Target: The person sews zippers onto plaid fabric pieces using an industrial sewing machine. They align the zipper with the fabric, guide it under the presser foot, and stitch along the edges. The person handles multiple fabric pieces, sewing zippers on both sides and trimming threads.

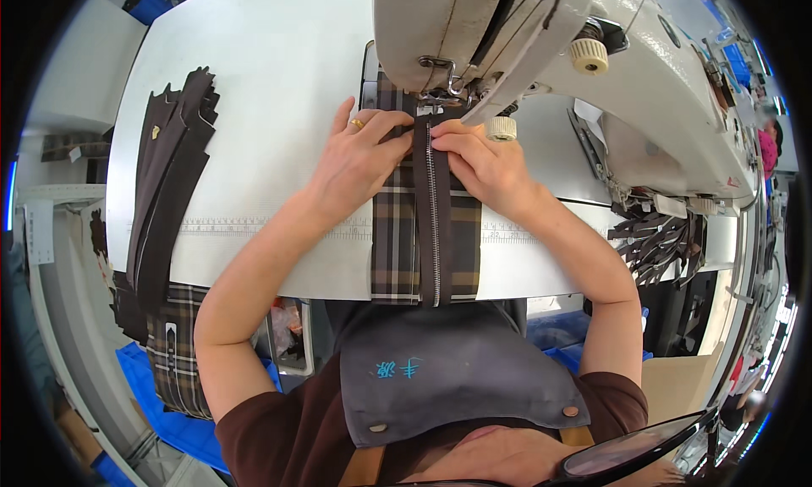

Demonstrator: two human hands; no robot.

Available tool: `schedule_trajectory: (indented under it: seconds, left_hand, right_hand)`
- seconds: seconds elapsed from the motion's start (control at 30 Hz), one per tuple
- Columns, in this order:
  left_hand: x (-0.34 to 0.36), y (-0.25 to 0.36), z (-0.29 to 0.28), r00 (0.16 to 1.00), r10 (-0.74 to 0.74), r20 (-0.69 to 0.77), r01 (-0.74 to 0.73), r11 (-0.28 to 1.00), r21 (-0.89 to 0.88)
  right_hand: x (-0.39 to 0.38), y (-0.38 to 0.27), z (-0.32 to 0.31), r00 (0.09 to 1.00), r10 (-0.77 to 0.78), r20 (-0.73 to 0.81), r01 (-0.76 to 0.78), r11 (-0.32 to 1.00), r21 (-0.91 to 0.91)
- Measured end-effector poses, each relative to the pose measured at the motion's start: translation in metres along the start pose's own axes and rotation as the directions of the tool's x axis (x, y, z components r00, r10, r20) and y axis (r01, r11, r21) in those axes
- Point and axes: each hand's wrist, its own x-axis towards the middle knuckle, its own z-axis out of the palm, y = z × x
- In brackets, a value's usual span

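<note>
Left hand is working at the left edge of a dark cloth zipper with silver teeth, can't tell if pinching; it's lying on brown plaid fabric by the white sewing machine. Right hand is pinching its edge. Probably aligning; next likely needs keeping everything straight.
</note>
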Motion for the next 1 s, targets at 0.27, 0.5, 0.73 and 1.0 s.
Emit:
schedule_trajectory:
  seconds: [0.27,0.5,0.73,1.0]
  left_hand:
    - [-0.0019,-0.0006,0.0021,0.999,-0.006,-0.037,0.008,0.998,0.057]
    - [0.0002,0.0035,0.0000,1.000,0.001,-0.031,0.003,0.993,0.117]
    - [-0.0014,0.0026,-0.0001,1.000,0.012,-0.009,-0.011,0.989,0.148]
    - [-0.0012,0.0020,0.0020,0.997,0.041,-0.066,-0.032,0.991,0.131]
  right_hand:
    - [-0.0076,0.0004,0.0080,0.998,0.054,0.027,-0.051,0.994,-0.100]
    - [-0.0024,-0.0013,0.0055,0.999,0.045,0.019,-0.041,0.987,-0.155]
    - [-0.0065,-0.0023,0.0049,0.997,0.054,0.047,-0.043,0.975,-0.218]
    - [-0.0046,-0.0025,0.0061,0.997,0.061,0.049,-0.048,0.972,-0.228]
